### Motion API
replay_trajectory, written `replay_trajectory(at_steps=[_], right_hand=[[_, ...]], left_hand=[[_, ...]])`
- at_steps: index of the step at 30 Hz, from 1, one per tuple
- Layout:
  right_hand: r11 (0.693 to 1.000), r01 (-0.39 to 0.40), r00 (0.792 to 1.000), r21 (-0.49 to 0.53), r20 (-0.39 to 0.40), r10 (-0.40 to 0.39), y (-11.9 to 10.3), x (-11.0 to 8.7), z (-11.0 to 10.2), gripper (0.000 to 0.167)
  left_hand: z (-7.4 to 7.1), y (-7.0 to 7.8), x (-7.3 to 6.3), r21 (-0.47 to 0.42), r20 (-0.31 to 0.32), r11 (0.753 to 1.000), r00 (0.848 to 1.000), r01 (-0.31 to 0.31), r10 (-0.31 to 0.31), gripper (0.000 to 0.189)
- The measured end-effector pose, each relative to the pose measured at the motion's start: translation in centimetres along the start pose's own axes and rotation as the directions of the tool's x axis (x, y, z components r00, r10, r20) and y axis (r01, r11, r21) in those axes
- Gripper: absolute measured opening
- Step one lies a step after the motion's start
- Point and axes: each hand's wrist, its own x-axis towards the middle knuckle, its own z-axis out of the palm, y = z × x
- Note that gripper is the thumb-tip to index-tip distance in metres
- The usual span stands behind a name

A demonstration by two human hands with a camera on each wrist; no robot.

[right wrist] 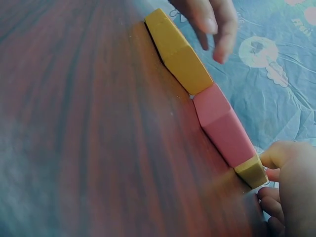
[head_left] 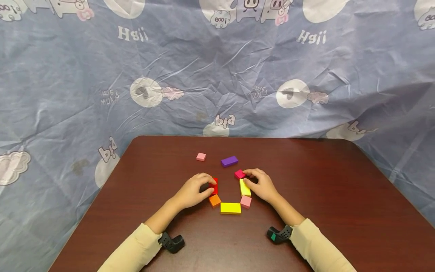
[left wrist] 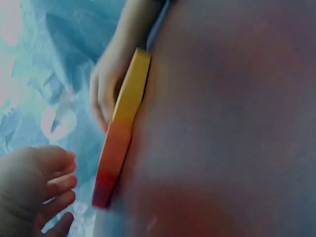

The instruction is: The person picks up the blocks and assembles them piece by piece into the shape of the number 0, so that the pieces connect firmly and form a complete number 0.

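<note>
In the head view, my left hand (head_left: 193,190) curves loosely beside a red block (head_left: 215,186), fingertips and thumb at its edge. The left wrist view shows a gap between those fingers (left wrist: 61,185) and the red end of the row. My right hand (head_left: 263,186) has its thumb against an upright-lying yellow block (head_left: 244,187) and its fingertips at a crimson block (head_left: 239,174). An orange block (head_left: 215,200), a wide yellow block (head_left: 230,208) and a pink block (head_left: 246,201) continue the curve between the hands.
Behind the curve, a purple block (head_left: 229,161) and a small pink block (head_left: 201,156) lie on the dark wooden table (head_left: 306,162). A blue printed cloth (head_left: 210,60) hangs beyond the table's far edge. Black wrist devices (head_left: 171,242) sit at both cuffs.
</note>
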Motion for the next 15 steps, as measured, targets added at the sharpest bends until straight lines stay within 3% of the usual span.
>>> replay_trajectory(at_steps=[8, 15], right_hand=[[1.000, 0.007, 1.000, -0.006, -0.007, -0.007, 0.0, 0.1, 0.2, 0.028], [0.999, 0.025, 1.000, -0.024, -0.009, -0.026, 0.0, 0.0, 0.0, 0.028]], left_hand=[[-2.2, -3.8, 3.7, 0.041, -0.105, 0.994, 0.990, 0.103, -0.099, 0.020], [-2.3, -7.0, 5.8, 0.070, -0.117, 0.970, 0.967, 0.234, -0.225, 0.027]])
